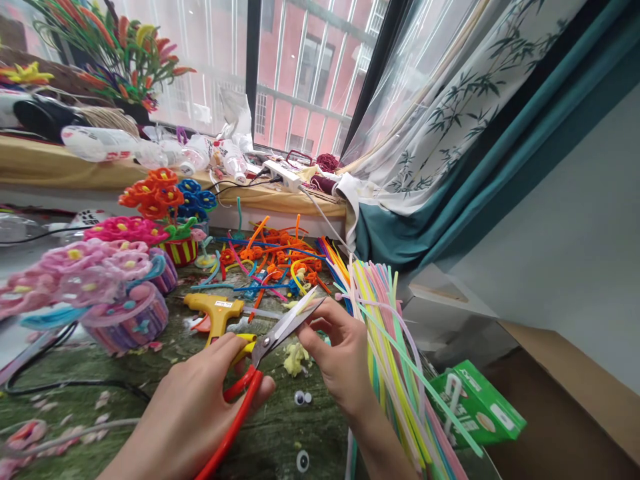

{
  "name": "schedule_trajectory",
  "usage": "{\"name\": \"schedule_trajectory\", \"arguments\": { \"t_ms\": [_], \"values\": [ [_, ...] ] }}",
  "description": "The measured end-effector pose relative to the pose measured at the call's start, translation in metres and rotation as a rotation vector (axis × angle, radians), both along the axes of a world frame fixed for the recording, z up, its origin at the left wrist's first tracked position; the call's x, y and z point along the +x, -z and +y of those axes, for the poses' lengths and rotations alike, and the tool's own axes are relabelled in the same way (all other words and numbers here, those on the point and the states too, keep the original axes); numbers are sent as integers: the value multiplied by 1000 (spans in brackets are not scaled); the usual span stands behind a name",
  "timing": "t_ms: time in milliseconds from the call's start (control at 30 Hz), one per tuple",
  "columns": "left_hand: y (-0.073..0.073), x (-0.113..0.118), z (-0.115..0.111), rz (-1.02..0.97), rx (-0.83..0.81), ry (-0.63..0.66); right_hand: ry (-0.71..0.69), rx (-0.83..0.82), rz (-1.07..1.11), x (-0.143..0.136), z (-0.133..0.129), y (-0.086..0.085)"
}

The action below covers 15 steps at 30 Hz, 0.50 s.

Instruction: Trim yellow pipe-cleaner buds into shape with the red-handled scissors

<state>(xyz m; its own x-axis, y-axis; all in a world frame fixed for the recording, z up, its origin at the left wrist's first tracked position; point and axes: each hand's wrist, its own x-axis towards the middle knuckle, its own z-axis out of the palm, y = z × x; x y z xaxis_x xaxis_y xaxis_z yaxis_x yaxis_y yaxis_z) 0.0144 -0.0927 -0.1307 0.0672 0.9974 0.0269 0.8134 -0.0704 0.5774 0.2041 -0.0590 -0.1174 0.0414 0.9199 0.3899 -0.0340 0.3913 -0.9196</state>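
My left hand (195,387) is closed round the red handles of a pair of scissors (283,333), whose blades point up and right, slightly apart. A small yellow piece (245,347) shows by the left fingers; I cannot tell what it is. My right hand (340,353) is pinched at the blade tips, its fingertips partly behind the blades. Whatever it pinches is too small to make out. Below the blades lies a clump of pale yellow fluff (296,359). Googly eyes (302,460) lie on the green tabletop (275,427). Beyond the left hand rests a yellow glue gun (215,310).
Pipe-cleaner flower pots (125,320) stand at left. Orange pipe-cleaner pieces (280,250) are heaped at the back. A bundle of pastel pipe cleaners (385,320) lies by my right arm, near a green box (480,403) and a cardboard box (575,373). A cable (75,383) crosses the left side.
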Motion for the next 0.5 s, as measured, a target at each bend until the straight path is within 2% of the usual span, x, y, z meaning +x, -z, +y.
{"name": "schedule_trajectory", "arguments": {
  "t_ms": [133,333,400,500],
  "values": [
    [-3,1,-1,26,-50,6,10,4,14,-3,-1,2],
    [-18,0,-1,24,-137,6,48,46,-72,-4,-2,1],
    [-19,-1,0,12,-119,7,57,52,-110,-4,-2,0],
    [-11,-2,-1,-16,-8,7,68,64,-137,-4,-3,0]
  ]
}}
